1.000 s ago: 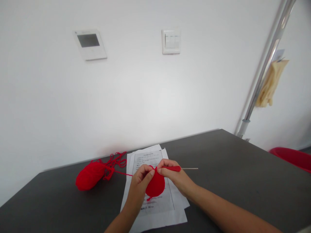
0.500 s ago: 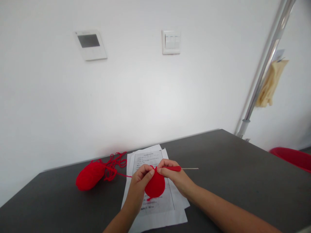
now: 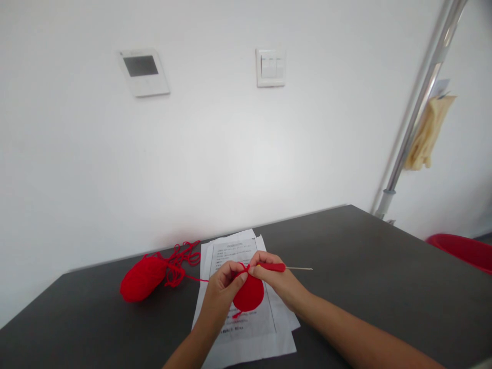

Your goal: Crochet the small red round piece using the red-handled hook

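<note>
My left hand point(image 3: 219, 292) pinches the top edge of a round red crocheted piece point(image 3: 249, 295) that hangs over printed sheets of paper point(image 3: 251, 328). My right hand point(image 3: 274, 282) is closed on a crochet hook point(image 3: 282, 267) with a red handle, its thin metal shaft pointing right. A red strand runs from the piece leftward to a red ball of yarn point(image 3: 141, 278), which lies on the dark table point(image 3: 365, 266) beside a loose tangle of yarn point(image 3: 182, 256).
A white wall stands just behind the table, with a small wall panel point(image 3: 143, 70) and a light switch point(image 3: 270, 67). A metal pole point(image 3: 418, 110) rises at the right with beige cloth point(image 3: 426, 133) hanging from it. A red object point(image 3: 461, 248) shows past the table's right edge.
The crocheted piece has shifted slightly right and down between my hands. The loose yarn by the ball has settled a little. My hands stay in nearly the same place.
</note>
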The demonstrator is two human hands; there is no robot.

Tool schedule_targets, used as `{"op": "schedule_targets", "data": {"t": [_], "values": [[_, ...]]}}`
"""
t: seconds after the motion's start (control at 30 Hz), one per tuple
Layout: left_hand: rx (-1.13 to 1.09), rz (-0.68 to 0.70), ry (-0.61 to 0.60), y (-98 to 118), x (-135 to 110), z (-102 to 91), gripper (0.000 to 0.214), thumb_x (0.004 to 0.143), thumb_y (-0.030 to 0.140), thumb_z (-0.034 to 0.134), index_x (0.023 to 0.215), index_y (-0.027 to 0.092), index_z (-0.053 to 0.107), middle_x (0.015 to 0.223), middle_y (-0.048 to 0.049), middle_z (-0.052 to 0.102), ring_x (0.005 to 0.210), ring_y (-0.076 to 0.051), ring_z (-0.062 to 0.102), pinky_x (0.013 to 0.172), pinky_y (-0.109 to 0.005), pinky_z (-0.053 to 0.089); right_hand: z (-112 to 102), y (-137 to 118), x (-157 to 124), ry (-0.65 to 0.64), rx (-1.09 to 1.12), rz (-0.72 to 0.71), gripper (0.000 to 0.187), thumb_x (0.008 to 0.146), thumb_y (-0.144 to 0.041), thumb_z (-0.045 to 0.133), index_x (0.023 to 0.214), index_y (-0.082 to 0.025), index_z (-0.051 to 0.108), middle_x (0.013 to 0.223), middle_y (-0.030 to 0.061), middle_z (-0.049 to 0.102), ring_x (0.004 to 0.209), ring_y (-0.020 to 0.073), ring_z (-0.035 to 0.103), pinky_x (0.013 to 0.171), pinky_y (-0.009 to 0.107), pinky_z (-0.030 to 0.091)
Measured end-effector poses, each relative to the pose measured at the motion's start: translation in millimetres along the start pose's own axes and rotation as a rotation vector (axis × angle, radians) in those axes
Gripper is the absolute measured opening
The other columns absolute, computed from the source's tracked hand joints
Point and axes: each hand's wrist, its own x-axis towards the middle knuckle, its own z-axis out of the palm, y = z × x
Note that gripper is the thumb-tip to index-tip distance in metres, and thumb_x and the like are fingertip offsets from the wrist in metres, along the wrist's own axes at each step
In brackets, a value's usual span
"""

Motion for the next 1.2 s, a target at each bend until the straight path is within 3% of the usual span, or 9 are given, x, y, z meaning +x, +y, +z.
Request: {"op": "schedule_targets", "data": {"t": [0.17, 0.27, 0.37, 0.47, 0.63, 0.87, 1.2], "values": [[-0.004, 0.001, -0.006, -1.7, 4.9, -3.0, 0.024, 0.065, 0.035, 0.073, 0.072, 0.016, 0.061, 0.064, 0.0016, 0.062, 0.057, -0.012, 0.055, 0.057, -0.023, 0.041, -1.8, 4.6, 2.1, -0.006, -0.079, -0.045, 0.029, 0.067, -0.042, 0.068, 0.065, -0.018, 0.052, 0.058, -0.0042, 0.049, 0.053, 0.0097, 0.041, 0.053, 0.023, 0.031], [-0.078, -0.016, 0.016, 0.5, 9.0, -6.9, 0.025, 0.064, 0.034, 0.075, 0.072, 0.016, 0.06, 0.064, 0.0016, 0.063, 0.056, -0.011, 0.054, 0.056, -0.022, 0.041, -6.1, 5.8, 5.0, 0.04, -0.136, -0.169, 0.041, 0.077, -0.057, 0.055, 0.063, -0.018, 0.054, 0.061, -0.0006, 0.051, 0.059, 0.0128, 0.045, 0.058, 0.026, 0.036], [-0.115, -0.053, 0.03, 3.3, 11.4, -10.9, 0.027, 0.062, 0.034, 0.076, 0.073, 0.014, 0.061, 0.064, -0.0003, 0.065, 0.054, -0.011, 0.054, 0.055, -0.023, 0.041, -11.8, 5.2, 6.6, 0.119, -0.175, -0.288, 0.049, 0.087, -0.056, 0.042, 0.061, -0.017, 0.058, 0.062, 0.0016, 0.05, 0.063, 0.0147, 0.046, 0.064, 0.028, 0.036], [-0.119, -0.071, 0.025, 4.3, 11.3, -12.9, 0.027, 0.061, 0.034, 0.077, 0.072, 0.014, 0.063, 0.061, -0.0009, 0.065, 0.051, -0.011, 0.054, 0.053, -0.022, 0.04, -15.3, 4.3, 5.6, 0.124, -0.178, -0.345, 0.046, 0.089, -0.051, 0.042, 0.062, -0.018, 0.059, 0.062, 0.0011, 0.049, 0.064, 0.0149, 0.046, 0.064, 0.028, 0.035], [-0.109, -0.067, 0.03, 3.7, 10.6, -12.5, 0.027, 0.061, 0.034, 0.077, 0.072, 0.014, 0.063, 0.06, -0.0002, 0.064, 0.05, -0.01, 0.054, 0.051, -0.022, 0.04, -13.0, 3.6, 2.2, 0.085, -0.109, -0.298, 0.033, 0.084, -0.047, 0.053, 0.065, -0.019, 0.054, 0.059, -0.0008, 0.05, 0.06, 0.0143, 0.045, 0.062, 0.027, 0.035], [-0.135, -0.075, 0.033, 2.9, 12.1, -14.9, 0.028, 0.061, 0.033, 0.077, 0.074, 0.013, 0.063, 0.063, -0.0014, 0.066, 0.052, -0.011, 0.057, 0.053, -0.022, 0.042, -12.5, 3.9, 1.8, 0.126, -0.061, -0.329, 0.034, 0.085, -0.044, 0.051, 0.062, -0.019, 0.052, 0.058, -0.0014, 0.048, 0.058, 0.0133, 0.043, 0.06, 0.027, 0.034], [-0.135, -0.094, 0.006, 1.9, 11.2, -11.9, 0.026, 0.06, 0.031, 0.079, 0.074, 0.015, 0.064, 0.063, -0.0006, 0.066, 0.052, -0.01, 0.055, 0.054, -0.022, 0.041, -9.6, 7.0, 1.6, 0.055, -0.153, -0.329, 0.033, 0.084, -0.045, 0.053, 0.063, -0.019, 0.05, 0.06, -0.0009, 0.05, 0.059, 0.0129, 0.045, 0.06, 0.027, 0.035]]}}
